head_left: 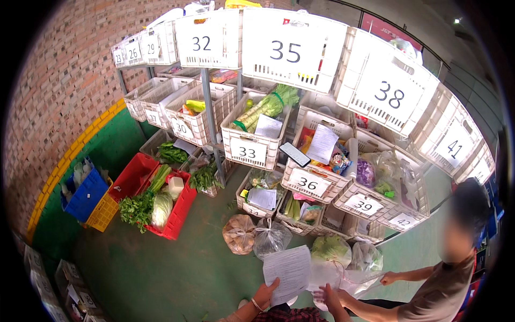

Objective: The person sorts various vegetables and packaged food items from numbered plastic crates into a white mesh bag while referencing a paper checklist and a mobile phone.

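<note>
My left hand (266,294) is closed on the edge of several printed paper sheets (288,272), held low in front of me. Just right of the sheets is my right hand (326,296), its fingers stretched out and apart at the near edge of a clear plastic bag (325,272). Whether the fingers touch the bag is hard to see. A leafy green cabbage (331,248) shows at that bag's far end. At the right, a co-worker (437,292) leans in, one hand (390,278) on clear plastic and the other arm reaching close to my right hand.
Numbered white crates (248,153) fill a tiered rack ahead, holding vegetables and papers. A phone (295,154) rests on one crate. Bagged potatoes (239,234) and another clear bag (271,239) lie on the floor. Left are a red crate (185,206) with greens and a blue crate (86,193).
</note>
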